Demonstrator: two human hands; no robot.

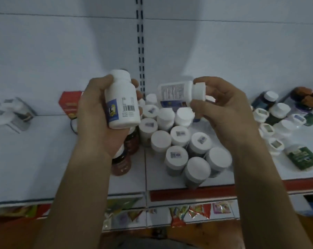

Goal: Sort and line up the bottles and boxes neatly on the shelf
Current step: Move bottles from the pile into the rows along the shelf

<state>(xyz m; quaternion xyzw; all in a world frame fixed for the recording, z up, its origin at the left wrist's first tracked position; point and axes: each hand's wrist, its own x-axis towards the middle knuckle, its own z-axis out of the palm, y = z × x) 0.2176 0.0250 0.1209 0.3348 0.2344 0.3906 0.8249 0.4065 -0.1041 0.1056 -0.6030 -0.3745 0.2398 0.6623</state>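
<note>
Above the white shelf (35,159), the left hand (96,119) wraps its fingers round the body of an upright white bottle (124,105), while the right hand (224,112) pinches the cap end of a second white bottle (175,92) held on its side, both clear of the cluster of white-capped bottles (180,135) standing below. The bottles appear to be rigid, smooth plastic cylinders with glossy printed labels, probably light and not fragile, but somewhat slippery. Grip the body at mid-label for secure placement; a hold on the cap alone likely gives less control.
</note>
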